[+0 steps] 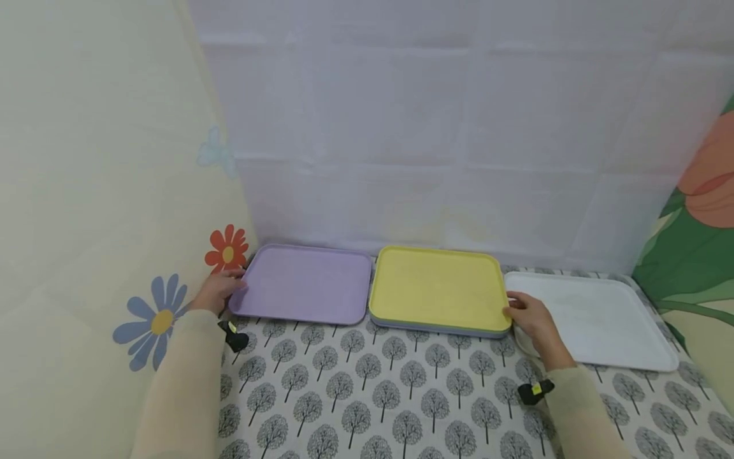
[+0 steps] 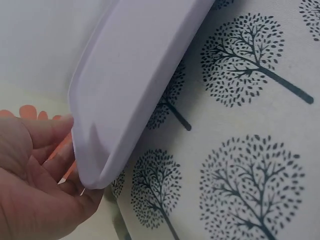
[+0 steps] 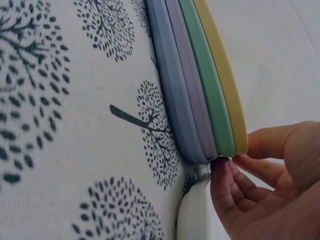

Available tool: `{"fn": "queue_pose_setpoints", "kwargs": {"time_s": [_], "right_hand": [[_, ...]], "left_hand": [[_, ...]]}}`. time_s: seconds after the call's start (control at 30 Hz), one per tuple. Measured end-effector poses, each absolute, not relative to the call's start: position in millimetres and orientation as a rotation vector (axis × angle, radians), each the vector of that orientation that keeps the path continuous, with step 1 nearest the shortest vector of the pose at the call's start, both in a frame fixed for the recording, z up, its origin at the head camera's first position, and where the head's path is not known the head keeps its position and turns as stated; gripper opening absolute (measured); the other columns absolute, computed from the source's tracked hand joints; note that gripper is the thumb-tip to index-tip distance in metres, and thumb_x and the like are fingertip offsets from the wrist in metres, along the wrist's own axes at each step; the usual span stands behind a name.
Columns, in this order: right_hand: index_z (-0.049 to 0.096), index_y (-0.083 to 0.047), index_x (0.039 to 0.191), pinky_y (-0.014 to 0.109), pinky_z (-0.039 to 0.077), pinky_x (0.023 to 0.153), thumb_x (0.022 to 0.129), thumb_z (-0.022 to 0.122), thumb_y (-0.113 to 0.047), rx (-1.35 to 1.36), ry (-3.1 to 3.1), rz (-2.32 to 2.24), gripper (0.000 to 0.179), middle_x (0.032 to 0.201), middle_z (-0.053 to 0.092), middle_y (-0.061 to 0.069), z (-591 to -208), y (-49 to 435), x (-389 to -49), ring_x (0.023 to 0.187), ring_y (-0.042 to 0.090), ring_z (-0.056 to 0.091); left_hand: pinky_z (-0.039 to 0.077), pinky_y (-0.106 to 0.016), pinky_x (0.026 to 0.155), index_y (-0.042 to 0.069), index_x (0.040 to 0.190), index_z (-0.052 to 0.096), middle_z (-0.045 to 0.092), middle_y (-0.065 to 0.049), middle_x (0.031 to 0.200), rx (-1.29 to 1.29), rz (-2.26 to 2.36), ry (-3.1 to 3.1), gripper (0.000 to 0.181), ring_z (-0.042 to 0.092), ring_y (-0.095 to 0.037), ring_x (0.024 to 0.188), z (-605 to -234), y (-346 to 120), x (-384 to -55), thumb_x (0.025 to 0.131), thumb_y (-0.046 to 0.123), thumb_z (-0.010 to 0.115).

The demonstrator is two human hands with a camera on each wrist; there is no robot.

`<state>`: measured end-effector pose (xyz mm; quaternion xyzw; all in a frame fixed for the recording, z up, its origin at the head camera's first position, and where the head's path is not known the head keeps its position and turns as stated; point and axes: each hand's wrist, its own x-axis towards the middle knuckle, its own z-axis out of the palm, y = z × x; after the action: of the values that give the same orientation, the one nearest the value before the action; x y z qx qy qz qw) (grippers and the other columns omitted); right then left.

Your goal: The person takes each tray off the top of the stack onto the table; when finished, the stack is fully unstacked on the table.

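Note:
In the head view a purple tray [image 1: 309, 284] lies at the left, near the back wall. My left hand [image 1: 219, 290] holds its left edge; the left wrist view has the fingertips [image 2: 65, 122] on the rim and other fingers under the corner. To its right is a stack of trays with a yellow tray [image 1: 438, 287] on top. Below it, the right wrist view reveals a green tray [image 3: 207, 85], a purple tray [image 3: 192, 95] and a blue tray [image 3: 172, 90]. My right hand [image 1: 533, 320] grips the stack's right edge, thumb and fingers at the stacked rims.
A white tray [image 1: 596, 319] lies right of the stack, close behind my right hand. The tablecloth [image 1: 367, 395] is printed with grey trees. A pale hanging cloth [image 1: 401, 127] rises behind the trays, and a flowered cloth [image 1: 86, 191] stands close along the left side.

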<state>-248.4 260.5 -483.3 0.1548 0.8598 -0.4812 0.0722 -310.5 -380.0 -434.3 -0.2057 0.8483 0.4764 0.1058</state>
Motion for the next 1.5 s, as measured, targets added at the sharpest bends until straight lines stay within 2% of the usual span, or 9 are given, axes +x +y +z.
{"fn": "queue_pose_setpoints", "kwargs": {"time_s": [0.17,0.33,0.47,0.67,0.87,1.03,1.33,1.5], "right_hand": [[0.040,0.002,0.152,0.053,0.047,0.105,0.102,0.055,-0.013,0.467,2.580,-1.451,0.055,0.142,0.050,0.029,-483,258,-249,0.128,0.043,0.051],[0.039,0.002,0.152,0.054,0.047,0.105,0.102,0.054,-0.014,0.459,2.585,-1.436,0.055,0.142,0.050,0.029,-482,258,-250,0.127,0.043,0.052],[0.040,0.002,0.151,0.055,0.046,0.106,0.102,0.055,-0.014,0.475,2.588,-1.406,0.054,0.141,0.050,0.029,-480,258,-253,0.127,0.043,0.051],[0.042,0.000,0.151,0.056,0.044,0.108,0.101,0.057,-0.017,0.505,2.580,-1.338,0.054,0.142,0.050,0.028,-477,258,-260,0.128,0.042,0.050],[0.042,0.002,0.150,0.052,0.047,0.105,0.100,0.058,-0.018,0.485,2.540,-1.349,0.056,0.141,0.051,0.029,-476,262,-265,0.124,0.040,0.056],[0.042,0.003,0.149,0.046,0.053,0.099,0.100,0.059,-0.016,0.448,2.524,-1.373,0.055,0.139,0.053,0.029,-477,263,-268,0.120,0.038,0.060],[0.042,0.002,0.149,0.041,0.055,0.095,0.099,0.060,-0.014,0.482,2.468,-1.395,0.056,0.137,0.054,0.028,-474,266,-274,0.116,0.035,0.063],[0.043,0.002,0.149,0.039,0.056,0.090,0.098,0.062,-0.015,0.486,2.463,-1.411,0.057,0.134,0.056,0.027,-475,268,-277,0.109,0.031,0.066]], "left_hand": [[0.025,-0.059,0.120,-0.009,0.151,0.033,0.022,-0.034,0.160,-0.618,1.339,2.554,0.060,0.024,-0.049,0.147,-440,-379,-312,0.100,0.015,0.053],[0.024,-0.059,0.121,-0.012,0.151,0.030,0.021,-0.034,0.160,-0.546,1.363,2.570,0.063,0.022,-0.049,0.148,-441,-377,-310,0.102,0.020,0.053],[0.023,-0.060,0.121,-0.012,0.152,0.028,0.021,-0.034,0.160,-0.463,1.373,2.573,0.067,0.021,-0.049,0.148,-436,-372,-309,0.103,0.026,0.052],[0.025,-0.062,0.119,-0.009,0.151,0.034,0.027,-0.034,0.157,-0.430,1.267,2.645,0.066,0.025,-0.050,0.145,-426,-356,-315,0.101,0.030,0.053],[0.032,-0.056,0.118,-0.005,0.152,0.037,0.033,-0.029,0.157,-0.397,1.280,2.628,0.064,0.033,-0.044,0.143,-421,-331,-322,0.100,0.029,0.056],[0.035,-0.054,0.116,-0.007,0.151,0.035,0.034,-0.029,0.156,-0.301,1.370,2.590,0.064,0.034,-0.044,0.142,-422,-306,-321,0.101,0.026,0.056],[0.050,-0.042,0.101,-0.006,0.150,0.039,0.046,-0.027,0.148,-0.189,1.422,2.554,0.062,0.046,-0.040,0.132,-433,-264,-326,0.100,0.024,0.058],[0.053,-0.039,0.097,-0.004,0.149,0.041,0.051,-0.026,0.145,-0.180,1.454,2.505,0.061,0.049,-0.038,0.128,-437,-242,-330,0.098,0.023,0.061]]}}
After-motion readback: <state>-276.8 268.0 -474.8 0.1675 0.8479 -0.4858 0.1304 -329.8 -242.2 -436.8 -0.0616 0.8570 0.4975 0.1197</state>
